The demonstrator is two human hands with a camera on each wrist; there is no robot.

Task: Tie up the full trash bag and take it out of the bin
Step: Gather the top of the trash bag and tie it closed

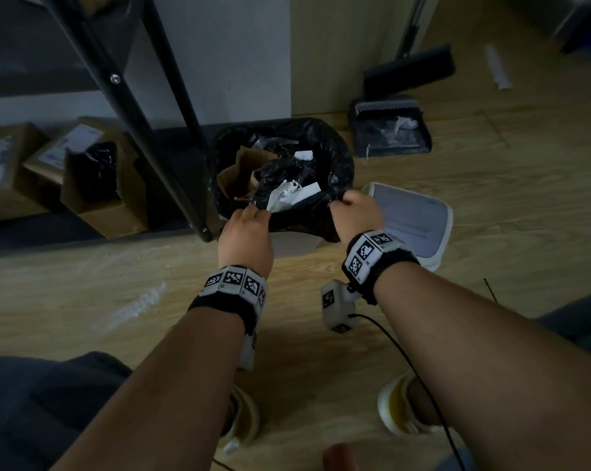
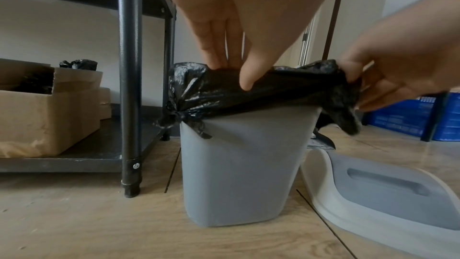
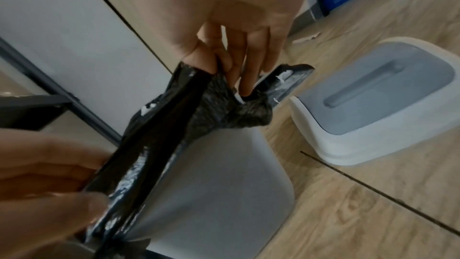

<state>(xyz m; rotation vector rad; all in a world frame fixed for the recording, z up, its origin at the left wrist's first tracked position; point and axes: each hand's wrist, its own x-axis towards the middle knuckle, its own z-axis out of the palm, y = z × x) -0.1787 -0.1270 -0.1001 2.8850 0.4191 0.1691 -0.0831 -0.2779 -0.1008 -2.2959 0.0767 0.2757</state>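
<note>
Your left hand [image 1: 245, 232] and right hand [image 1: 355, 212] each pinch the near edge of the black trash bag [image 1: 324, 154], fingers closed on the film at separate points along the rim. The bag sits inside the grey bin [image 2: 239, 174] on the wooden floor [image 1: 491, 185], open at the top and filled with paper scraps. The bin's lid [image 1: 419, 219] lies on the floor just beside the bin, to its right.

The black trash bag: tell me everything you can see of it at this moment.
The bag is thin, glossy, crinkled black plastic lining the grey bin, its rim folded over the bin's edge. It is open and untied at the top, with paper and cardboard scraps showing inside. A small knot gathers slack at one corner. The left hand and right hand each pinch the near rim, lifting it off the edge and stretching it between them.
</note>
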